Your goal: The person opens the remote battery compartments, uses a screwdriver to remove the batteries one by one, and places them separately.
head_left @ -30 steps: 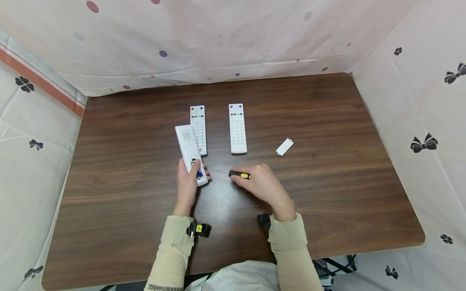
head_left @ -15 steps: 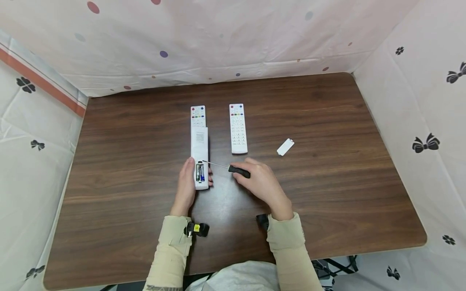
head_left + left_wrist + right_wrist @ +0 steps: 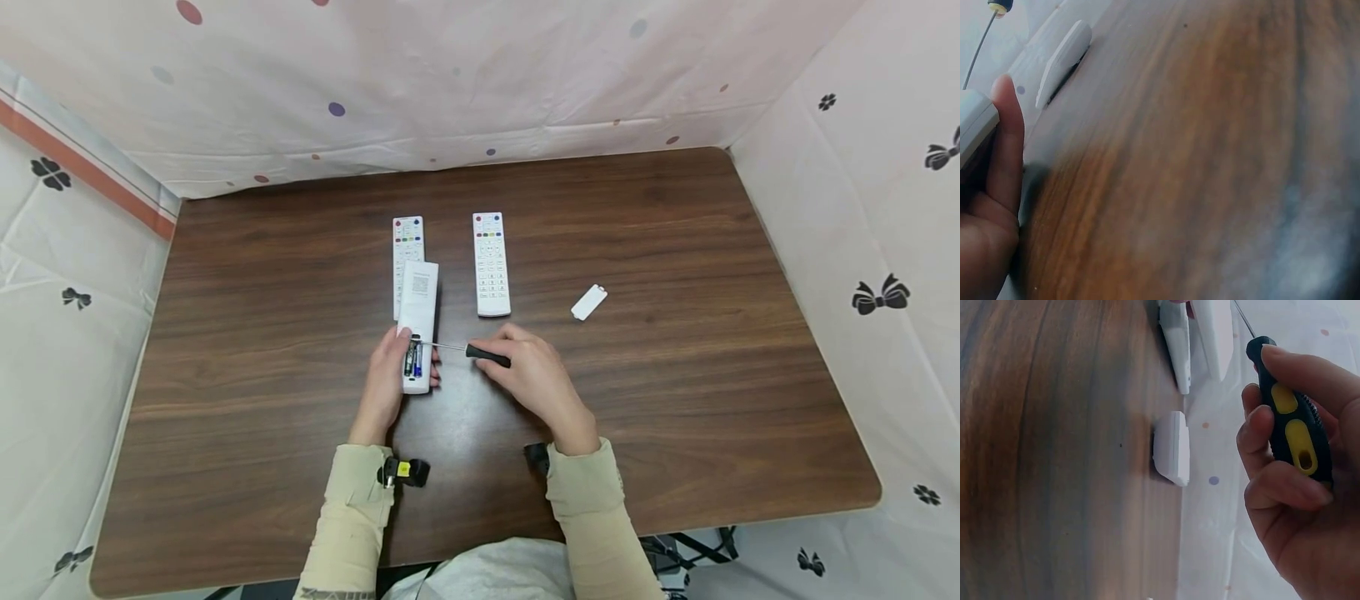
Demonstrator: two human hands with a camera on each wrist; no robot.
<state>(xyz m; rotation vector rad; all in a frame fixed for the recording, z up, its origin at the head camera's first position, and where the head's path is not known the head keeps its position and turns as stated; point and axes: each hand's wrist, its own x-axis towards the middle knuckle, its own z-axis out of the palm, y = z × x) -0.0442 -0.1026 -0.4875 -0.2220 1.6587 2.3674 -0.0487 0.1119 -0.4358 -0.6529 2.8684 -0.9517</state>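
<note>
My left hand grips a white remote control, back side up, its battery compartment uncovered. Two batteries lie side by side in that compartment. In my right hand is a screwdriver with a black and yellow handle, the fingers wrapped round it. Its thin shaft points left, and the tip overlaps the upper end of the battery compartment in the head view. The left wrist view shows a finger along the remote's edge, with the screwdriver shaft above it.
A second remote lies face up, partly covered by the held one in the head view. Another remote lies face up to its right. Farther right is a small white battery cover on the brown wooden table. Patterned sheets surround the table.
The left hand has turned the remote from tilted to nearly upright in view, its thumb moving off the batteries to the edge. The screwdriver tip has come over the battery compartment.
</note>
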